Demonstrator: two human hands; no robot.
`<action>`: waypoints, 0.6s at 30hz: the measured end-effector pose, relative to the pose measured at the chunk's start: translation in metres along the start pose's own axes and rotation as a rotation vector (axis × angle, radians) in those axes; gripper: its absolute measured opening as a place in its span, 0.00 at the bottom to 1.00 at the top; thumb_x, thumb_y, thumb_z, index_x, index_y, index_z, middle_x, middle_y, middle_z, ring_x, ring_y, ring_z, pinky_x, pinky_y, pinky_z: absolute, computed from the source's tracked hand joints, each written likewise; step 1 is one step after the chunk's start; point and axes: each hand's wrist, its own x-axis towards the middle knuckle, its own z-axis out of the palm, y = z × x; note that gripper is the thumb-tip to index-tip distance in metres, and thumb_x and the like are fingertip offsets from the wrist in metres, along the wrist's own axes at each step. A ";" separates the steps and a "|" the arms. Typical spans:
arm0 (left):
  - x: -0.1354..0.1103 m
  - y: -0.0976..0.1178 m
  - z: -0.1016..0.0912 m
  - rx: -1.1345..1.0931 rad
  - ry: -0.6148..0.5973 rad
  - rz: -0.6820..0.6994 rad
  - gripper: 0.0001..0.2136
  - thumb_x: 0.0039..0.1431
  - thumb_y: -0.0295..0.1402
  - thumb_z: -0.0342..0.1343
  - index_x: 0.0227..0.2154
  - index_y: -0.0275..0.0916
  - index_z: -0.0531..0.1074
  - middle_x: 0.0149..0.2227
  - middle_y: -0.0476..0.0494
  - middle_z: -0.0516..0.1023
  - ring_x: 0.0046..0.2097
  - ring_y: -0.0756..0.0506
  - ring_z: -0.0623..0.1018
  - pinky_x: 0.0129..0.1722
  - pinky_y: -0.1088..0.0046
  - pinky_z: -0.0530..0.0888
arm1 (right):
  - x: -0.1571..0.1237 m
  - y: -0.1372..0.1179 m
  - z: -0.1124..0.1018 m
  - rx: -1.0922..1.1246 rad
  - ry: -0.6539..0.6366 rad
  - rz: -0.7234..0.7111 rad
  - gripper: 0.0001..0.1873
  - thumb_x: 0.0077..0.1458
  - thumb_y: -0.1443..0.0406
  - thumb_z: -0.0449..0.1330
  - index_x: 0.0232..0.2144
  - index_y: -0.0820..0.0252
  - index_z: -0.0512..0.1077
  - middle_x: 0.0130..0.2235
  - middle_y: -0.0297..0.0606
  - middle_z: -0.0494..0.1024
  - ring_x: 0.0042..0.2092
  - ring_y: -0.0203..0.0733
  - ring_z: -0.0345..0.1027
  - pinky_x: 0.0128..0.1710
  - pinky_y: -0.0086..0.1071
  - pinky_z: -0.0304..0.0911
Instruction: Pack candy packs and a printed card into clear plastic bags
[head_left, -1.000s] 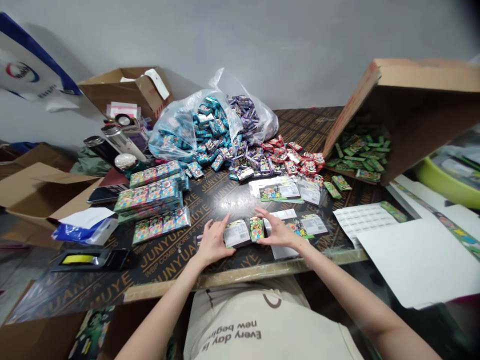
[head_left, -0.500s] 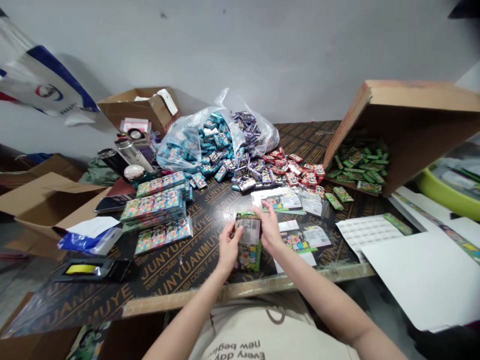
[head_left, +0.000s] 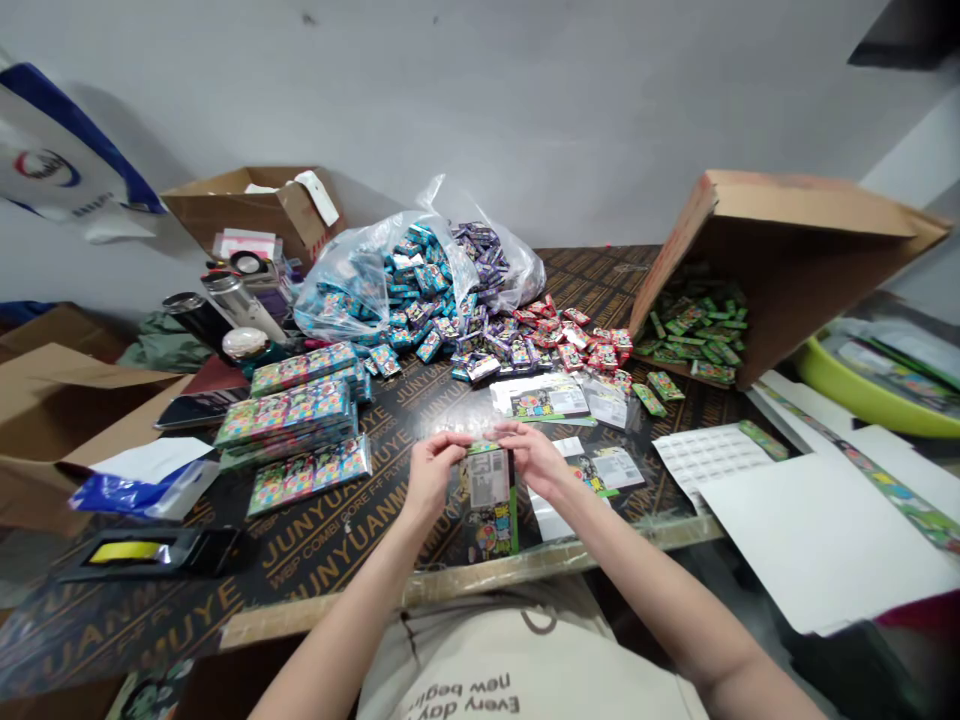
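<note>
Left hand (head_left: 429,478) and right hand (head_left: 534,460) pinch a packet (head_left: 489,500) over the JUNYUANMUYE-printed board (head_left: 337,530).

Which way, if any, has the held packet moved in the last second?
Yes. The packet lay flat on the table; now the left hand and right hand hold it raised upright.

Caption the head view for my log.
Left hand and right hand hold a packet upright over the table, heaps of small packs behind.

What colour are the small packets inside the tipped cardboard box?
Green; the small flat packets show best in the head view.
</note>
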 end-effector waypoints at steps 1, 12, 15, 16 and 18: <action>-0.001 0.004 -0.002 0.125 -0.038 0.089 0.03 0.36 0.25 0.60 0.20 0.35 0.75 0.24 0.48 0.75 0.29 0.51 0.72 0.30 0.79 0.66 | -0.002 -0.001 -0.003 -0.108 -0.006 -0.084 0.10 0.36 0.71 0.63 0.27 0.62 0.71 0.28 0.36 0.77 0.29 0.37 0.70 0.31 0.29 0.63; 0.007 0.022 -0.010 0.586 -0.263 0.251 0.07 0.41 0.35 0.61 0.22 0.36 0.76 0.22 0.45 0.76 0.25 0.48 0.73 0.27 0.75 0.68 | -0.012 -0.007 -0.009 -0.455 -0.059 -0.346 0.09 0.41 0.60 0.63 0.25 0.60 0.75 0.25 0.34 0.75 0.27 0.36 0.67 0.30 0.31 0.62; 0.005 0.027 -0.009 0.684 -0.265 0.362 0.07 0.42 0.35 0.61 0.20 0.36 0.75 0.21 0.45 0.76 0.26 0.48 0.72 0.27 0.75 0.67 | -0.012 -0.011 -0.010 -0.498 -0.088 -0.363 0.09 0.42 0.60 0.62 0.24 0.61 0.74 0.24 0.33 0.74 0.26 0.35 0.65 0.29 0.30 0.61; 0.004 0.028 -0.009 0.706 -0.277 0.373 0.07 0.42 0.35 0.60 0.20 0.36 0.75 0.21 0.45 0.76 0.26 0.48 0.72 0.27 0.75 0.67 | -0.011 -0.013 -0.011 -0.503 -0.102 -0.359 0.09 0.42 0.60 0.62 0.24 0.61 0.74 0.24 0.33 0.74 0.26 0.35 0.65 0.30 0.30 0.61; 0.004 0.032 -0.010 0.727 -0.330 0.340 0.07 0.43 0.35 0.60 0.20 0.36 0.75 0.22 0.45 0.76 0.26 0.48 0.73 0.28 0.75 0.67 | -0.010 -0.017 -0.013 -0.500 -0.149 -0.325 0.09 0.43 0.60 0.62 0.24 0.62 0.74 0.24 0.33 0.74 0.26 0.35 0.65 0.30 0.30 0.61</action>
